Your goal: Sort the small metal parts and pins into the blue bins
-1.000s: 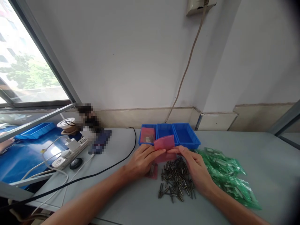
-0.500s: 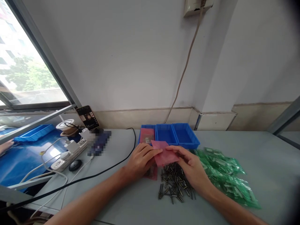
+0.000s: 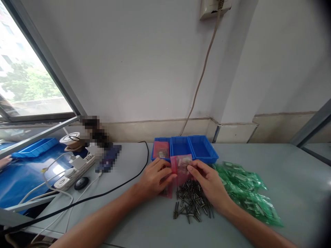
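Between my hands, over a heap of metal rivet-like pins (image 3: 192,199), is a pink zip bag (image 3: 183,168) with small parts showing through it. My left hand (image 3: 156,175) pinches the bag's left edge. With thumb and fingers my right hand (image 3: 205,177) grips its right side. Another pink bag (image 3: 169,190) lies on the table partly under my left hand. Just behind stand three joined blue bins; the left bin (image 3: 152,153) has a pink bag with small parts in it. Green plastic bags (image 3: 248,189) of parts lie to the right of my right hand.
A black cable (image 3: 103,194) runs across the grey table on the left. Beside it are a power strip (image 3: 74,172), a round black object (image 3: 81,183) and white cords. Farther left, part of another person's hand (image 3: 5,161) shows near a blue tray (image 3: 36,148).
The pink bag has turned over, from a plain pink face to a clear face showing the parts inside. Both hands have shifted their hold on its edges.
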Available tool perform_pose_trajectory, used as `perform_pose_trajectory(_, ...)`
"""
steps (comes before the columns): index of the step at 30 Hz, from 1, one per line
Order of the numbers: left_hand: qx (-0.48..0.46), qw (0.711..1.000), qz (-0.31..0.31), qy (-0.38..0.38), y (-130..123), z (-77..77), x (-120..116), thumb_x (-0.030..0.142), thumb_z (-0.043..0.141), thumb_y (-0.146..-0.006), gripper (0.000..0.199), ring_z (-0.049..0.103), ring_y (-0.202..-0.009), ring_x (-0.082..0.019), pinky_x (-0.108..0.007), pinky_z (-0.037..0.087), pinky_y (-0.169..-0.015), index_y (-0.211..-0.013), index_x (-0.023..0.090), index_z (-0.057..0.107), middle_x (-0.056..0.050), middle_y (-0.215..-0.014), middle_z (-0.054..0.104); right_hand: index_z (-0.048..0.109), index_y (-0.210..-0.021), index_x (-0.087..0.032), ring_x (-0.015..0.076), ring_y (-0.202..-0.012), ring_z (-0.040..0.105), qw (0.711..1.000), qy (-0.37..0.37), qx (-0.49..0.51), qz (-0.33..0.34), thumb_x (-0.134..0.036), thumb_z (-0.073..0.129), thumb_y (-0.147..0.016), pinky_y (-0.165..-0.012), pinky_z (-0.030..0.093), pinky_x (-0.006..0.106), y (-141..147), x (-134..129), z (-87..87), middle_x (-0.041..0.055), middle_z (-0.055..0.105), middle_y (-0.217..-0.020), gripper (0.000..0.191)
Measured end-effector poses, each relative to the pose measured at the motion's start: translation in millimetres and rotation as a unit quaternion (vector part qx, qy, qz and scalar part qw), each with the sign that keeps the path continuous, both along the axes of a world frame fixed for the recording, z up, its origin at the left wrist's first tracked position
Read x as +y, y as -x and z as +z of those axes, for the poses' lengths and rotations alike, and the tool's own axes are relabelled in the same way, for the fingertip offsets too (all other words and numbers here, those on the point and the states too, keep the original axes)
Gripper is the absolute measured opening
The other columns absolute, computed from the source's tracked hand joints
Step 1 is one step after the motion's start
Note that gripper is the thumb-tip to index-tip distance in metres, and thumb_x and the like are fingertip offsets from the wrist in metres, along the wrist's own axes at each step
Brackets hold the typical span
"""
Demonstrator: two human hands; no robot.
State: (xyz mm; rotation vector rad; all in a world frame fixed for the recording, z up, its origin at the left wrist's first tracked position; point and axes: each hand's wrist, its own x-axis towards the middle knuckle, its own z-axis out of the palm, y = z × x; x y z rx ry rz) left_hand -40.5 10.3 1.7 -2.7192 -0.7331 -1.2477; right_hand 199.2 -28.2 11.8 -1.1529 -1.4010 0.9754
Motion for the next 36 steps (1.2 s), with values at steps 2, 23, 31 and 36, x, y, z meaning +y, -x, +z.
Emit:
perform_pose_trajectory(2,-0.004,1.000,-0.004,-0.002,2.4,3.5,-1.4,0.033,0.059,-0.108,0.023,0.066,-0.111,-0.026,-0.042,0.059,-0.093,-0.110,0.017,0.075,-0.018,-0.135,0.065,0.069,-0.089,-0.025,0.0186,-0.067,0.053,0.999,0.026,0.035,0.013,-0.059,0.069,-0.095,-0.064,0.046,0.030,1.7,-0.6,2.5,-0.0013,0.060,-0.075,0.035)
perform_pose_trajectory(23,-0.132,0.977,0.064,0.156,7.4,-0.6,11.2,0.020,0.052,-0.105,0.044,0.060,-0.131,-0.028,-0.050,0.049,-0.115,-0.149,0.021,0.055,-0.014,-0.142,0.063,0.074,-0.113,-0.023,0.0141,-0.059,0.047,0.995,0.039,0.095,0.001,-0.057,0.063,-0.101,-0.059,0.042,0.030,0.0,1.2,1.7,0.0010,0.065,-0.086,0.037)
perform_pose_trajectory(31,-0.141,0.977,0.029,0.156,5.4,-10.4,13.9,0.005,0.051,-0.095,0.050,0.064,-0.127,-0.025,-0.045,0.051,-0.113,-0.142,0.021,0.062,-0.011,-0.136,0.069,0.071,-0.123,-0.030,0.0187,-0.070,0.053,1.000,-0.001,-0.020,0.024,-0.047,0.058,-0.104,-0.065,0.044,0.032,0.6,-4.8,-1.3,0.0016,0.067,-0.094,0.029)
perform_pose_trajectory(36,-0.201,0.965,0.052,0.161,9.3,1.1,18.7,0.026,0.060,-0.107,0.021,0.067,-0.102,-0.022,-0.036,0.057,-0.093,-0.120,0.022,0.076,-0.008,-0.110,0.072,0.068,-0.127,-0.031,0.0186,-0.071,0.050,0.998,-0.007,-0.035,0.044,-0.046,0.055,-0.107,-0.065,0.041,0.032,1.5,-7.3,-3.7,0.0015,0.064,-0.097,0.029)
